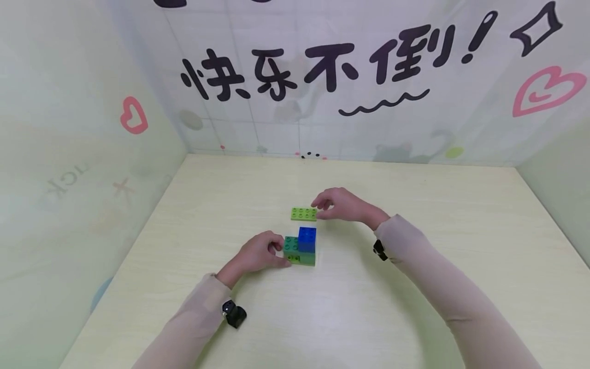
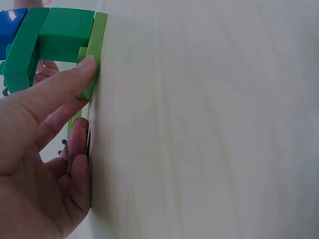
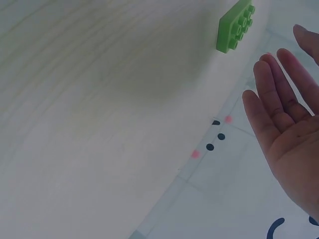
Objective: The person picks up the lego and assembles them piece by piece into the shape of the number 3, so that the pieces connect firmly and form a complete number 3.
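A small stack of toy building blocks stands on the table in front of me. Its base is a lime plate, green bricks sit over that, and a blue brick tops the right side. My left hand grips the stack's left end, the thumb against the lime plate and the index finger partly hidden behind it. Farther back lies a separate lime plate, studs up. Beside its right end hovers my right hand, fingers loosely bent; the right wrist view shows a gap between them.
The pale wooden table runs back to a white printed curtain with black lettering. Printed side panels border the table at left and right. Small black devices are strapped at both wrists.
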